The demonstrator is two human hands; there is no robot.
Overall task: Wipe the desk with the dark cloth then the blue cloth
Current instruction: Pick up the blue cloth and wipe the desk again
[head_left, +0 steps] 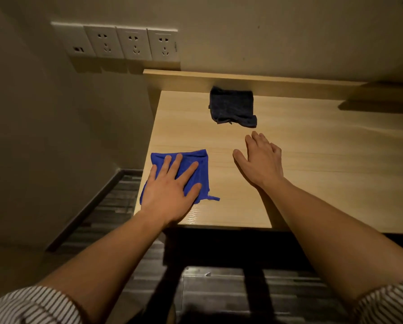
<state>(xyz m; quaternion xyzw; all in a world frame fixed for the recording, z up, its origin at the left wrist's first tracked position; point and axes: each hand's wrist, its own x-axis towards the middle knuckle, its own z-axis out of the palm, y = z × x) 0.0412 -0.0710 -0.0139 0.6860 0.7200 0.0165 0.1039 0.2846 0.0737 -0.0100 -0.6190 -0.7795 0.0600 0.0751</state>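
Observation:
A folded blue cloth lies near the front left corner of the light wooden desk. My left hand rests flat on it with fingers spread, pressing it to the desk. A folded dark cloth lies at the back of the desk against the raised back board. My right hand hovers open over bare desk, fingertips a short way in front of the dark cloth, not touching it.
A row of white wall sockets sits on the wall above the desk's left end. The desk's left edge drops to a dark tiled floor. The desk surface extends to the right.

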